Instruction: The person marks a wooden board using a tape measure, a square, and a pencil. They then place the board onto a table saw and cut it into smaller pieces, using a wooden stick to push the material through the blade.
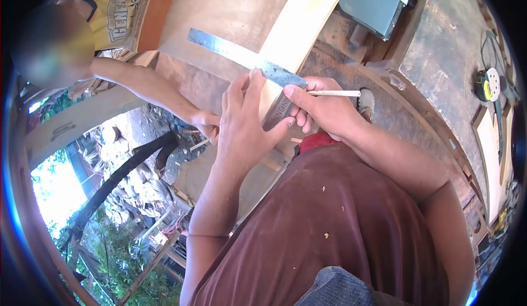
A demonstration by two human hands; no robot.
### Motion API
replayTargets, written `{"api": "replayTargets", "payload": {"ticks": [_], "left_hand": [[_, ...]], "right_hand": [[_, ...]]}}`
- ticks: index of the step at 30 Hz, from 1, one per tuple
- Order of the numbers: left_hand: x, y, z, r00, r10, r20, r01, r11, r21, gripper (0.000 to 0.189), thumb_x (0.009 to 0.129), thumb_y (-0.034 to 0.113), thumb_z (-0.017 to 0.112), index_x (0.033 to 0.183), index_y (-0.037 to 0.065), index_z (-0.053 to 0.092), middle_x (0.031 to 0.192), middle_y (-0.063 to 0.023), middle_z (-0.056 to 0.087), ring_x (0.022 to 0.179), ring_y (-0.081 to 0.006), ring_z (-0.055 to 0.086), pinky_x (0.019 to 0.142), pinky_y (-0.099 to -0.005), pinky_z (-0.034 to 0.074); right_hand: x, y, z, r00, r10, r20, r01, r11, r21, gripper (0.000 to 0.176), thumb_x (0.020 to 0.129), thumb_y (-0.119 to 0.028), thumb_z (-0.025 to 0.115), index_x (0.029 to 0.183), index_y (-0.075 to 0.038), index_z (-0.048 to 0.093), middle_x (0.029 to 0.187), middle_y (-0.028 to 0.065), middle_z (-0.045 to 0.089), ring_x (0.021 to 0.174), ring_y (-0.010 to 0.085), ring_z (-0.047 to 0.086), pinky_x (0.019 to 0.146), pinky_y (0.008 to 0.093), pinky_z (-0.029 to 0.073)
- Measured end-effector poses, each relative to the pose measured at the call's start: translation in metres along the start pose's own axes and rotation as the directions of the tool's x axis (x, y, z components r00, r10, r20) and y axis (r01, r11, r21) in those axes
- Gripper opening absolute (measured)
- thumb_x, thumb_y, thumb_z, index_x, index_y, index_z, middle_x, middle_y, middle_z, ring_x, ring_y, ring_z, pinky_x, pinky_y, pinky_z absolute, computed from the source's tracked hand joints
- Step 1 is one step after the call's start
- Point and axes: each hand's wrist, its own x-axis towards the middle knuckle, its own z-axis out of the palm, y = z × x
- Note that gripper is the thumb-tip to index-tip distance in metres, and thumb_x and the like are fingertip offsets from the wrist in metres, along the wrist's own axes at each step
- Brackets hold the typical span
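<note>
A metal try square (230,51) lies with its blade across a pale wooden board (299,17). Its stock, marked with letters, sits against the board's near end. My left hand (242,122) has its fingers stretched out over the board, a fingertip at the blade's edge and the thumb pointing towards the stock. In my right hand (329,108) a pencil (340,93) is held between the fingers, its pale shaft sticking out to the right. The right thumb presses at the corner of the square, and the fingers below are partly hidden behind the board end.
Across from me another person in a yellow shirt (121,9) reaches a hand (206,123) close to my left wrist. A blue-grey machine (370,4) stands beyond the board. At right, a worn table (439,48) bears a round yellow-and-white tool (487,85).
</note>
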Motion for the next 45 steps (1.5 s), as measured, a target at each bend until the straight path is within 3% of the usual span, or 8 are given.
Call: {"api": "replayTargets", "payload": {"ticks": [16, 20, 22, 24, 26, 28, 34, 45], "left_hand": [[0.000, -0.003, 0.004, 0.992, 0.105, -0.072, -0.097, 0.989, 0.108, 0.089, 0.068, 0.024, 0.082, 0.143, 0.001, 0.043, 0.132, -0.0226, 0.042, 0.118, -0.0408, 0.046, 0.095, -0.0479, 0.046], [0.000, 0.000, 0.005, 0.990, 0.104, -0.092, -0.090, 0.985, 0.147, 0.087, 0.068, 0.026, 0.081, 0.142, -0.001, 0.044, 0.130, -0.0218, 0.043, 0.116, -0.0401, 0.047, 0.094, -0.0465, 0.046], [-0.002, 0.001, 0.005, 0.987, 0.117, -0.108, -0.100, 0.984, 0.148, 0.088, 0.068, 0.027, 0.081, 0.142, -0.001, 0.044, 0.130, -0.0217, 0.043, 0.115, -0.0398, 0.047, 0.094, -0.0466, 0.046], [0.000, -0.001, 0.006, 0.987, 0.115, -0.114, -0.096, 0.983, 0.157, 0.088, 0.068, 0.028, 0.081, 0.142, -0.001, 0.044, 0.130, -0.0215, 0.043, 0.114, -0.0396, 0.047, 0.094, -0.0466, 0.046], [-0.001, -0.004, 0.008, 0.982, 0.138, -0.131, -0.122, 0.985, 0.122, 0.088, 0.067, 0.028, 0.082, 0.141, -0.001, 0.045, 0.130, -0.0205, 0.044, 0.114, -0.0389, 0.047, 0.094, -0.0462, 0.046], [-0.002, -0.005, 0.009, 0.982, 0.131, -0.137, -0.115, 0.986, 0.118, 0.088, 0.067, 0.028, 0.082, 0.141, -0.001, 0.045, 0.130, -0.0199, 0.044, 0.114, -0.0383, 0.047, 0.094, -0.0457, 0.047], [-0.002, -0.003, 0.011, 0.982, 0.086, -0.167, -0.072, 0.994, 0.088, 0.089, 0.064, 0.025, 0.084, 0.141, 0.001, 0.046, 0.129, -0.0177, 0.046, 0.113, -0.0367, 0.049, 0.094, -0.0444, 0.047], [-0.001, 0.006, 0.003, 0.989, -0.011, -0.147, 0.015, 0.999, 0.032, 0.089, 0.058, 0.019, 0.085, 0.139, 0.007, 0.050, 0.131, -0.0148, 0.047, 0.120, -0.0361, 0.049, 0.099, -0.0442, 0.045]], "right_hand": [[-0.001, -0.003, 0.000, 0.999, -0.018, 0.039, 0.017, 0.999, 0.029, 0.026, 0.098, -0.026, 0.062, 0.096, 0.000, 0.064, 0.069, 0.0046, 0.063, 0.057, 0.0087, 0.059, 0.049, 0.0234, 0.050], [0.004, -0.014, -0.029, 0.996, -0.031, 0.083, 0.046, 0.981, -0.188, 0.032, 0.095, -0.034, 0.065, 0.096, -0.002, 0.066, 0.074, 0.0033, 0.064, 0.062, 0.0105, 0.061, 0.051, 0.0261, 0.051], [0.014, -0.018, -0.057, 0.803, -0.555, -0.218, 0.413, 0.782, -0.467, 0.029, 0.093, -0.033, 0.066, 0.097, -0.004, 0.066, 0.079, 0.0029, 0.065, 0.067, 0.0110, 0.061, 0.057, 0.0283, 0.051], [0.022, -0.050, -0.088, 0.636, -0.670, -0.383, 0.511, 0.737, -0.442, 0.028, 0.092, -0.029, 0.067, 0.103, -0.003, 0.065, 0.081, 0.0050, 0.066, 0.074, 0.0135, 0.063, 0.067, 0.0302, 0.052], [0.052, -0.076, -0.134, 0.274, -0.921, -0.278, 0.455, 0.379, -0.806, 0.034, 0.092, -0.028, 0.066, 0.112, 0.000, 0.063, 0.087, 0.0082, 0.067, 0.079, 0.0163, 0.064, 0.076, 0.0316, 0.052], [0.077, -0.109, -0.164, 0.186, -0.965, -0.186, 0.370, 0.245, -0.896, 0.037, 0.093, -0.027, 0.066, 0.116, 0.002, 0.063, 0.091, 0.0120, 0.068, 0.083, 0.0190, 0.064, 0.080, 0.0327, 0.052], [0.100, -0.153, -0.186, 0.640, -0.751, -0.161, 0.494, 0.563, -0.662, 0.038, 0.089, -0.030, 0.071, 0.110, 0.001, 0.068, 0.092, 0.0081, 0.068, 0.084, 0.0143, 0.063, 0.072, 0.0287, 0.052], [0.109, -0.147, -0.187, 0.654, -0.738, -0.169, 0.546, 0.614, -0.570, 0.040, 0.088, -0.026, 0.074, 0.116, 0.002, 0.069, 0.089, 0.0063, 0.064, 0.075, 0.0106, 0.060, 0.066, 0.0241, 0.052]]}}
